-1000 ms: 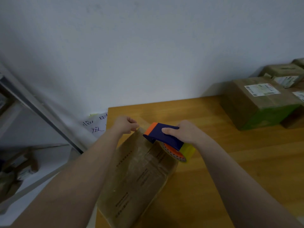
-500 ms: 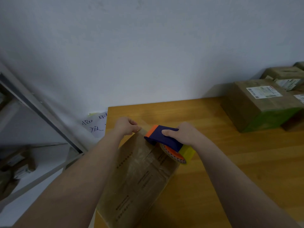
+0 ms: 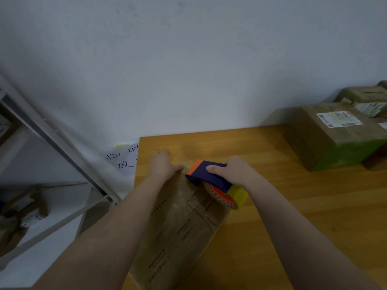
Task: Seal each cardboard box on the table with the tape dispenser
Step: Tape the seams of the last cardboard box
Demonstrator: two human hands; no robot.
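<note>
At the far end of the cardboard box point(image 3: 184, 227), the right hand point(image 3: 232, 170) grips the tape dispenser point(image 3: 209, 176) while the left hand point(image 3: 162, 166) presses flat; an uneven pull could leave the seal crooked.

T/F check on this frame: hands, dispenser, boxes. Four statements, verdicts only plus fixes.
1. The right hand grips the dispenser. True.
2. The left hand is clear of the box. False: it rests on the box's far end.
3. The dispenser is at the box's near end. False: it is at the far end.
4. A labelled box stands on the table to the right. True.
</note>
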